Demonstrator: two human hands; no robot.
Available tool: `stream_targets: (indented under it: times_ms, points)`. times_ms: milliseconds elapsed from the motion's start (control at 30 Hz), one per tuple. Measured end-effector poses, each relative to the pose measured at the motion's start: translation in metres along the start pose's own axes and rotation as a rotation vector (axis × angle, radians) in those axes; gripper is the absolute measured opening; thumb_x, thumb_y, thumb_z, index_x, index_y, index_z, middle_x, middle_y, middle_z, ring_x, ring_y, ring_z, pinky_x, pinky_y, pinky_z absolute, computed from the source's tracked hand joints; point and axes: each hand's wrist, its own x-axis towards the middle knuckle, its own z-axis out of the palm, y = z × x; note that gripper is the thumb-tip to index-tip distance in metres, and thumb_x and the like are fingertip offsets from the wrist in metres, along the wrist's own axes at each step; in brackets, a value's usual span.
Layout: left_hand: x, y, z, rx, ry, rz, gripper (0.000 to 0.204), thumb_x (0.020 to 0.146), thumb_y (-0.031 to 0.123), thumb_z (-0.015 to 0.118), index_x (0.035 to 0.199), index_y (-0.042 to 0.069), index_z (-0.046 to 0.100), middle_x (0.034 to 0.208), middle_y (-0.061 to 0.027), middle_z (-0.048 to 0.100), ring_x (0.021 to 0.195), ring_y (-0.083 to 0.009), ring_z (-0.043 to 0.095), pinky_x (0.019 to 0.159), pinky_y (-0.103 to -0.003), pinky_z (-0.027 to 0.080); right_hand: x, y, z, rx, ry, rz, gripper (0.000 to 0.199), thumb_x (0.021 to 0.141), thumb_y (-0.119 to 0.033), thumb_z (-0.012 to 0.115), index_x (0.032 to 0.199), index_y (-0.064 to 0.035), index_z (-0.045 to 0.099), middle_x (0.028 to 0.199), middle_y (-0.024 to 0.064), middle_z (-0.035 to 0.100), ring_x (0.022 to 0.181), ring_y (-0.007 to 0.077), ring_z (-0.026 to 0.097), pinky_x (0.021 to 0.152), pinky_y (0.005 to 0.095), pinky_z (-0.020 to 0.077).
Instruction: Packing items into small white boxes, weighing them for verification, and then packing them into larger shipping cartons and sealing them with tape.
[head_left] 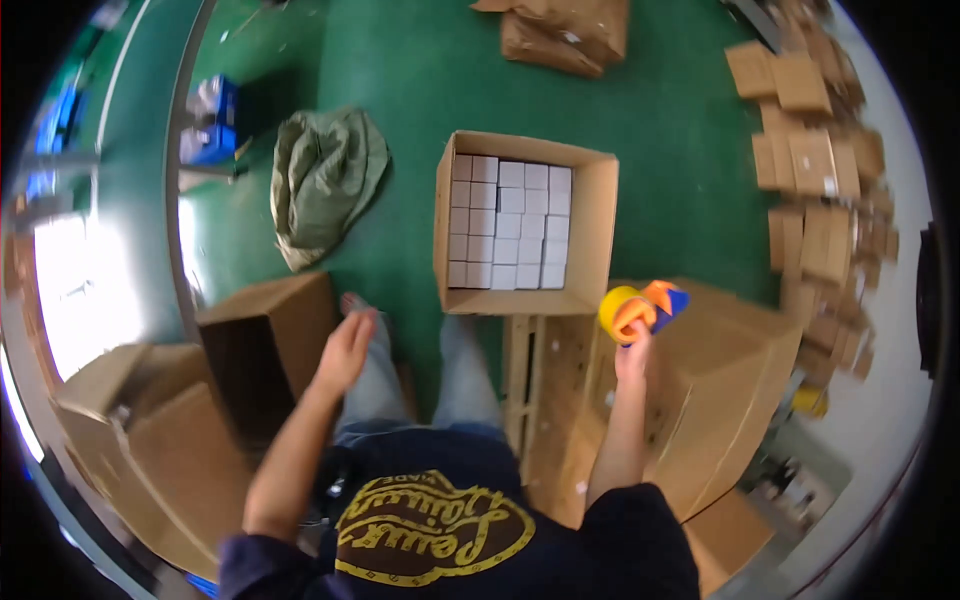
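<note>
My right hand [633,357] grips a tape dispenser [660,297] with a yellow roll of tape and orange and blue parts. It is held up beside the near right corner of an open cardboard box [594,235]. Rows of small white boxes [508,226] fill most of that box, with a gap along its right side. My left hand [349,347] hangs in the air to the left of the box, above my leg. Its fingers are loosely extended, slightly blurred, and hold nothing.
Large cartons [165,440] stand at my left, one with its dark open side showing. Another big carton [735,370] is at my right, beside a wooden pallet [545,400]. A green sack [325,180] lies on the floor. Stacked flattened cartons [810,160] line the right wall.
</note>
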Motion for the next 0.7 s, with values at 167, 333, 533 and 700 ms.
stream_targets:
  times_ms: [167, 333, 533, 700]
  points:
    - [0.177, -0.019, 0.106, -0.149, 0.129, -0.14, 0.034, 0.104, 0.031, 0.04, 0.121, 0.005, 0.053, 0.087, -0.0058, 0.058, 0.081, -0.0182, 0.057, 0.078, -0.032, 0.048, 0.182, -0.038, -0.02, 0.276, 0.062, 0.151, 0.033, 0.09, -0.039, 0.054, 0.112, -0.0144, 0.056, 0.101, 0.0034, 0.061, 0.089, 0.017, 0.056, 0.078, 0.0337, 0.0439]
    - [0.27, -0.041, 0.237, -0.162, 0.138, -0.014, 0.028, 0.102, 0.033, 0.041, 0.104, 0.006, 0.05, 0.09, -0.0195, 0.06, 0.089, -0.0357, 0.06, 0.081, -0.044, 0.046, 0.266, 0.02, 0.012, 0.335, -0.096, 0.221, 0.033, 0.088, -0.031, 0.055, 0.108, -0.0045, 0.056, 0.089, 0.0069, 0.056, 0.083, 0.0203, 0.053, 0.081, 0.0334, 0.0442]
    - [0.343, -0.112, 0.293, 0.325, -0.102, 0.26, 0.024, 0.084, 0.011, 0.052, 0.107, 0.006, 0.047, 0.1, -0.0216, 0.057, 0.1, -0.0421, 0.054, 0.084, -0.047, 0.046, 0.244, 0.072, 0.065, 0.5, -0.338, 0.293, 0.033, 0.09, -0.031, 0.055, 0.107, -0.0027, 0.054, 0.085, 0.0063, 0.05, 0.081, 0.0186, 0.049, 0.084, 0.03, 0.0441]
    - [0.356, -0.122, 0.27, 0.244, -0.397, 0.0, 0.029, 0.078, 0.005, 0.052, 0.107, 0.007, 0.05, 0.098, -0.0209, 0.059, 0.097, -0.038, 0.058, 0.082, -0.045, 0.047, 0.227, 0.151, 0.139, 0.243, -0.349, 0.408, 0.03, 0.087, -0.014, 0.055, 0.116, -0.0075, 0.054, 0.105, 0.0058, 0.062, 0.097, 0.0184, 0.06, 0.09, 0.0365, 0.0492]
